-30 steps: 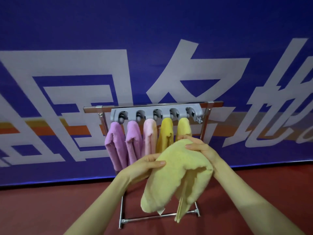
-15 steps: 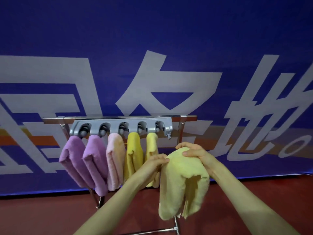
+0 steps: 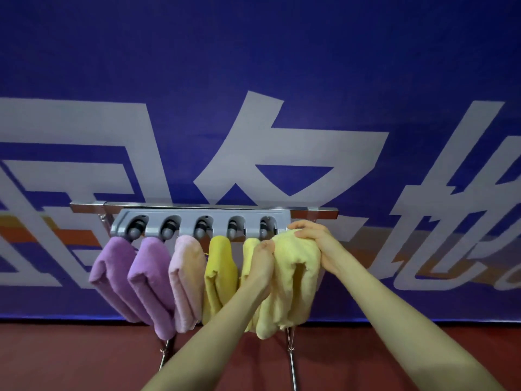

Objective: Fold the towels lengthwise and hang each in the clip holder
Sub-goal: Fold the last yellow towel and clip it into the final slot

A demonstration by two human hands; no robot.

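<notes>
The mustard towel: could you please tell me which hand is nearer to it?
Left. The left hand sits just right of the mustard towel; the right hand is farther right, atop the held towel.

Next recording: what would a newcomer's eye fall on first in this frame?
Both hands first: the left hand and right hand grip a folded pale yellow towel at the right end of the grey clip holder, centre frame. To its left, five folded towels hang from the clips, purple through pink to yellow. Behind, a blue banner with huge white characters fills the view.
</notes>
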